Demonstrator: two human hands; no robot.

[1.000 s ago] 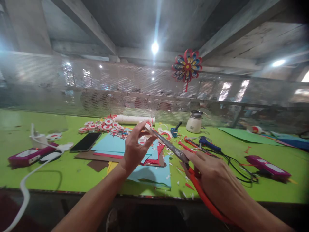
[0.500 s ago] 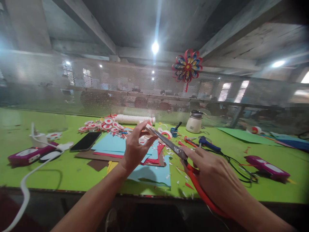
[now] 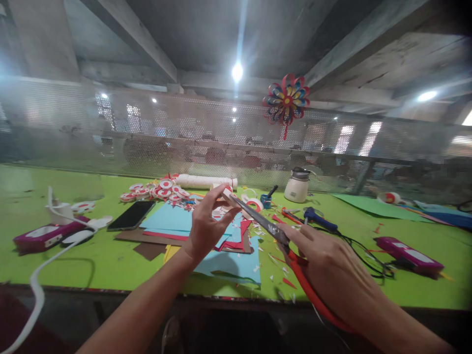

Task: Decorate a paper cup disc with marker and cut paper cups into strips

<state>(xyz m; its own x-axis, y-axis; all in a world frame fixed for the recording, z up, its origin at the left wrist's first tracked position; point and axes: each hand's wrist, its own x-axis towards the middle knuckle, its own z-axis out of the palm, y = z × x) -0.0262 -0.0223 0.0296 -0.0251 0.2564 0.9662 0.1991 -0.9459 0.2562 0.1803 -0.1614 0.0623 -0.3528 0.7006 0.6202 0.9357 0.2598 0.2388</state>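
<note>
Metal scissors (image 3: 271, 228) (right hand (image 3: 330, 258)) — paper (image 3: 227, 192), left hand (image 3: 207, 220)

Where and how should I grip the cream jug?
Probably around the upper body of the cream jug, just below its dark lid, coming from above: it stands upright and narrows toward the top. The blue pot sits on its left and the blue-handled tool lies in front, to the right, so a low approach looks more cramped.

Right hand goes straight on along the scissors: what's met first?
Most likely the small white piece pinched in the left hand, close by the tips of the scissors; exact depth there is unclear.
</note>
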